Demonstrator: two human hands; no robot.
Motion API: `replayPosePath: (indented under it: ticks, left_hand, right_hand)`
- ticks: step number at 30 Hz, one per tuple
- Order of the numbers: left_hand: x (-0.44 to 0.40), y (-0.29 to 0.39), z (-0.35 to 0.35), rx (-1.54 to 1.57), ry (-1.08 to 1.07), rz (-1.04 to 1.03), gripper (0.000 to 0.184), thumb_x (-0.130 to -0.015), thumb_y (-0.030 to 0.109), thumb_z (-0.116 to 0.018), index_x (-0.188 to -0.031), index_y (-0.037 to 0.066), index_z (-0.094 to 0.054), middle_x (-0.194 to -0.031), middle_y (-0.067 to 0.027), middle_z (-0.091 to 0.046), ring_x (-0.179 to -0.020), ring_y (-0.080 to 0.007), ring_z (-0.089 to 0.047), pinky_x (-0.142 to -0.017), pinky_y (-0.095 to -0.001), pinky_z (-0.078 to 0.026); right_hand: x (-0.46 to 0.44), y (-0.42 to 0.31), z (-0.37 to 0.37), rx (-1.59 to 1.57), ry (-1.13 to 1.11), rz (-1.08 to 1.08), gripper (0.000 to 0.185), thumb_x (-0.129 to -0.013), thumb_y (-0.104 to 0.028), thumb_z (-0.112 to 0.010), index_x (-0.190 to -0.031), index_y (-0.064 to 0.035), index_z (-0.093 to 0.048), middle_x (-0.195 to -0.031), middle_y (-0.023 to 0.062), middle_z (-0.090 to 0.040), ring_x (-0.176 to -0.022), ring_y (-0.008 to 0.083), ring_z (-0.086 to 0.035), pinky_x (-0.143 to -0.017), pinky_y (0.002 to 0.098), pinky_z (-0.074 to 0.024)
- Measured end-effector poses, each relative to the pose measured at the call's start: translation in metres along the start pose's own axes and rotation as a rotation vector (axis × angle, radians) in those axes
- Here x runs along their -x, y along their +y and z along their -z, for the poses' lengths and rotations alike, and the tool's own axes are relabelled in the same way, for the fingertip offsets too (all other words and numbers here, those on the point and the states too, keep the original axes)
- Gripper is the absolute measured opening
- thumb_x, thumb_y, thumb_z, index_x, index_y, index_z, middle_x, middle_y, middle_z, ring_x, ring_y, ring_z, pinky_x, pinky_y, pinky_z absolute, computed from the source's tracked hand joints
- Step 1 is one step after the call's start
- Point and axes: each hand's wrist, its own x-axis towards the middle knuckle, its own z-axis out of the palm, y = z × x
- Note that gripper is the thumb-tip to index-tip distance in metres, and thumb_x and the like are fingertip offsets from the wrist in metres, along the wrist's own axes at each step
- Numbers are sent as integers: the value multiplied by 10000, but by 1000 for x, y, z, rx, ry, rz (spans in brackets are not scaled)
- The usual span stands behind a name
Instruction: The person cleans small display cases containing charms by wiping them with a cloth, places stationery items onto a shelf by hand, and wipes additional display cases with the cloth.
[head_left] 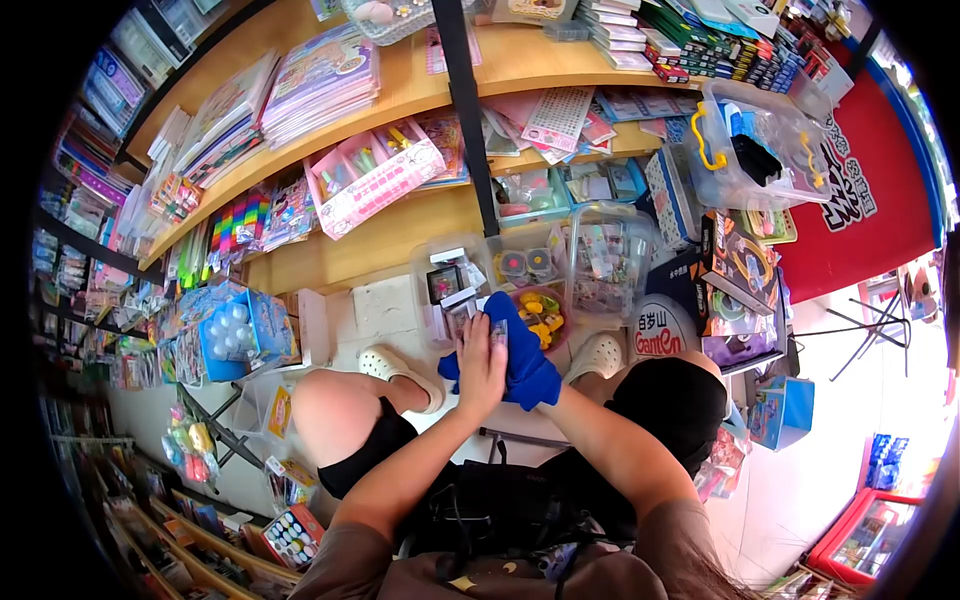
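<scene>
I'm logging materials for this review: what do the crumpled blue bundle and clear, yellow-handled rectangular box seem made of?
The crumpled blue cloth bundle looks like matte fabric, given its soft folds; woven or knitted, I can't tell. The clear, yellow-handled rectangular plastic box is probably rigid, glossy plastic: see-through walls, bright highlights.

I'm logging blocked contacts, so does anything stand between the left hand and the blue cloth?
Only a small, shiny item visibly does, at the fingers of the left hand, over the blue cloth. I can't tell what it is. The cloth hides the right hand.
</scene>
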Motion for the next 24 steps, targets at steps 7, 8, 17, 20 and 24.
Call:
replayPosePath:
  ticks: [7, 8, 17, 20, 24]
  left_hand:
    - [-17, -14, -8, 122, 65, 174, 644, -929, 406, -419, -1379, -34, -285, -1384, -233, -355, -1301, -377, -312, -1074, -426, -224]
    - [-19, -17, -9, 109, 106, 246, 602, -955, 390, -386, -1362, -48, -313, -1348, -244, -394, -1266, -354, -369, -1055, -369, -269]
    - [9, -38, -44, -75, -19, 263, 606, -978, 435, -285, -1431, 37, -228, -1201, -226, -376, -1139, -398, -388, -990, -434, -292]
    - [8, -55, -44, 5, -106, 248, 611, -981, 457, -229, -1453, 70, -196, -1179, -222, -382, -1129, -382, -389, -998, -442, -276]
    - [6, -52, -42, 137, -188, 351, 658, -973, 496, -244, -1450, 45, -194, -1264, -243, -344, -1205, -372, -349, -1024, -410, -260]
  right_hand:
    - [7, 41, 24, 723, 70, 210, 205, -899, -185, -498, -1068, -71, -515, -958, 91, -554, -853, 218, -570, -747, 360, -458]
    - [15, 44, 25, 749, 87, 208, 203, -896, -182, -499, -1065, -71, -514, -955, 92, -552, -853, 219, -568, -747, 361, -457]
    - [43, 33, 28, 860, 148, 102, 193, -865, -157, -511, -1037, -70, -509, -930, 104, -532, -858, 229, -554, -749, 364, -450]
    - [61, 28, 34, 971, 151, 14, 191, -855, -149, -515, -1028, -70, -507, -921, 108, -525, -859, 232, -550, -749, 366, -447]
    - [69, 11, 32, 1207, 144, -57, 188, -841, -138, -520, -1016, -70, -505, -910, 114, -517, -862, 236, -544, -750, 367, -444]
